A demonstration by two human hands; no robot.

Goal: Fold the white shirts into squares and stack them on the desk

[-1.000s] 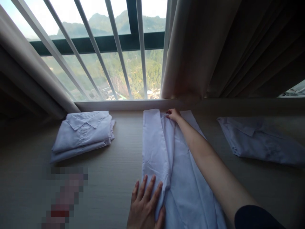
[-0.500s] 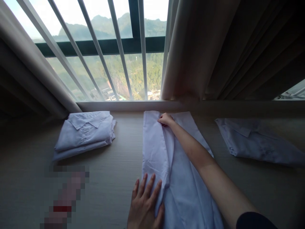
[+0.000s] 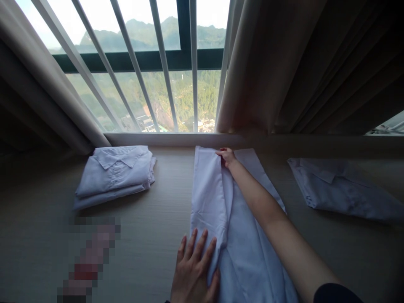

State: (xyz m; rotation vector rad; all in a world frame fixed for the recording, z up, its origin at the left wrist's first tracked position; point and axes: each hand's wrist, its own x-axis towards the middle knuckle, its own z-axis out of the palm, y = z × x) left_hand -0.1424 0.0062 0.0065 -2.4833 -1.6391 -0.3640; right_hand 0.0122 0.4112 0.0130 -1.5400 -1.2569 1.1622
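A long white garment point(image 3: 244, 240) lies spread lengthwise in front of me, its left side turned inward into a long folded strip. My left hand point(image 3: 195, 267) rests on the lower part of that strip, palm down and fingers spread. At the far end, close to the window, my right hand point(image 3: 227, 157) is closed in a pinch on the strip's inner edge. My right forearm crosses over the garment's right side. Its collar does not show, and its near end runs out of the picture.
A folded white shirt point(image 3: 116, 172), collar up, lies to the left; another folded white shirt point(image 3: 341, 189) lies in shadow at right. A pixelated patch point(image 3: 91, 256) hides something at lower left. Behind are the barred window point(image 3: 145, 71) and dark curtains point(image 3: 284, 63).
My right hand has shifted slightly, drawing the strip's far inner corner a little to the right. My left hand stays flat on the cloth. The view has moved slightly.
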